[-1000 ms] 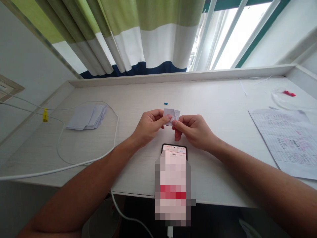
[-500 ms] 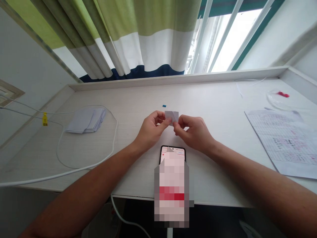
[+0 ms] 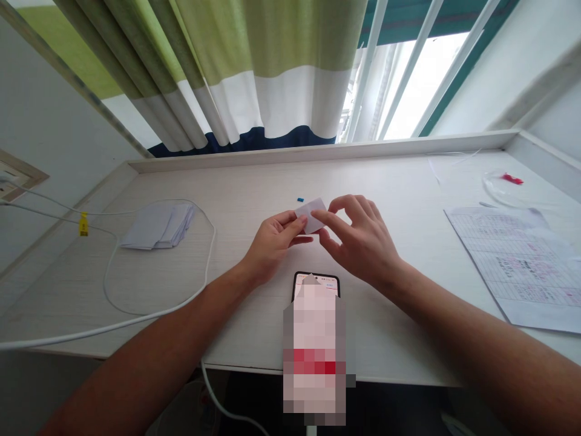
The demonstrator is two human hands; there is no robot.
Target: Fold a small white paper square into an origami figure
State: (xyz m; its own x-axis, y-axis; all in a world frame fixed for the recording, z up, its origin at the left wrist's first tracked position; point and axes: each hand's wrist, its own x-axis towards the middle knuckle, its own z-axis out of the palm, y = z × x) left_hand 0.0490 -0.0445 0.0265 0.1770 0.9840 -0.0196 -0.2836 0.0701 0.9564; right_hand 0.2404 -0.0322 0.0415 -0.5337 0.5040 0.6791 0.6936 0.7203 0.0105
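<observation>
A small folded white paper (image 3: 311, 214) is held just above the white desk (image 3: 254, 188) at its middle. My left hand (image 3: 273, 238) pinches the paper's left edge between thumb and fingers. My right hand (image 3: 358, 236) is beside it on the right with its fingers spread apart; the thumb and forefinger tip reach the paper's right edge. A phone (image 3: 316, 284) with a lit screen lies on the desk just below both hands.
A loose pile of white paper slips (image 3: 157, 225) lies at the left, ringed by a white cable (image 3: 206, 266) with a yellow tag (image 3: 83, 224). A printed sheet (image 3: 517, 260) lies at the right. A tiny blue piece (image 3: 300, 199) sits behind the hands; a red item (image 3: 511, 178) far right.
My right hand has let go of its pinch and spread its fingers. The paper now lies flatter and tilted, held by my left hand. The view tipped slightly downward.
</observation>
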